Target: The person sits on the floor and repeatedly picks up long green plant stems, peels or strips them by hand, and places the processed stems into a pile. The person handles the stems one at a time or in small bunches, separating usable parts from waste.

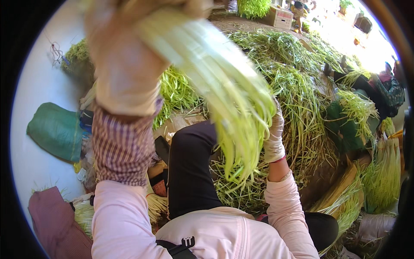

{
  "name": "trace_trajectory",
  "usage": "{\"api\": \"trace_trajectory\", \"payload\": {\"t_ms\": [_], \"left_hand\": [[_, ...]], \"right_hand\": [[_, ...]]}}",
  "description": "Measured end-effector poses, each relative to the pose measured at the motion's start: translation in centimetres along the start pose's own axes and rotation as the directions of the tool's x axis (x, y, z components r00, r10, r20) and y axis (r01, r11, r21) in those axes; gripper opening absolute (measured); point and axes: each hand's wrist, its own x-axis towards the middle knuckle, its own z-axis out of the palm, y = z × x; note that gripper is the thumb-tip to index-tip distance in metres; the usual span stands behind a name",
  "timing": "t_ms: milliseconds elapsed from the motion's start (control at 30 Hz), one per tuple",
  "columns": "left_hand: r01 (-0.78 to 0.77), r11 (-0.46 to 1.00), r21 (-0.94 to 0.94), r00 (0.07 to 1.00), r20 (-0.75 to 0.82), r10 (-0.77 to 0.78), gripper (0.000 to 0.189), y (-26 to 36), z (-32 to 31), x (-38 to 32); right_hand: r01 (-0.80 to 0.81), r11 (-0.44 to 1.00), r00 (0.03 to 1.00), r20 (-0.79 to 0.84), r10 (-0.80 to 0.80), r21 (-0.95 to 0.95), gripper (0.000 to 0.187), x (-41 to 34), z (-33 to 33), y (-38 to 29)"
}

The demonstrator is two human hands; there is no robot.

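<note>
My left hand [129,55], in a pale glove and blurred, is raised high at the upper left. It holds a bunch of long leafy greens [207,61] by the pale stem end. From there the bunch slants down to the right, and its yellow-green leaf tips hang over my lap. My right hand [275,136], in a whitish glove, is at the right edge of those leaves. Leaves cover its fingers, so I cannot tell whether they grip. Below the tips lies a heap of loose trimmed leaves [239,194].
A large pile of leaf waste [291,97] spreads ahead and right. Upright bundles of greens [383,174] stand at the right, near a seated person [385,87]. Along the left wall are a green sack [56,131] and a maroon cloth [56,223]. A carton [281,16] stands far ahead.
</note>
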Motion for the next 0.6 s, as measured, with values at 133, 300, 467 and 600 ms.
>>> {"api": "trace_trajectory", "payload": {"t_ms": [133,300,467,600], "left_hand": [[0.035,0.998,-0.05,0.942,-0.332,-0.05,0.039,1.2,-3.6,-8.4],[-0.17,0.982,-0.084,0.68,-0.732,0.055,0.042,4.1,-7.9,-19.3],[-0.147,0.983,0.106,0.586,-0.791,0.173,0.043,9.1,-9.8,-25.9],[-0.097,0.985,0.146,0.612,-0.771,0.175,0.041,10.7,-10.4,-27.7]], "right_hand": [[0.212,0.494,0.972,0.13,-0.196,-0.843,0.044,-1.7,-8.9,4.6],[-0.123,0.18,0.973,-0.083,0.216,-0.976,0.027,-6.1,-15.9,9.1],[-0.555,-0.008,0.712,-0.479,0.513,-0.832,0.046,-6.2,-18.0,7.5],[-0.254,0.305,0.899,-0.107,0.426,-0.918,0.03,-4.6,-13.3,5.9]]}}
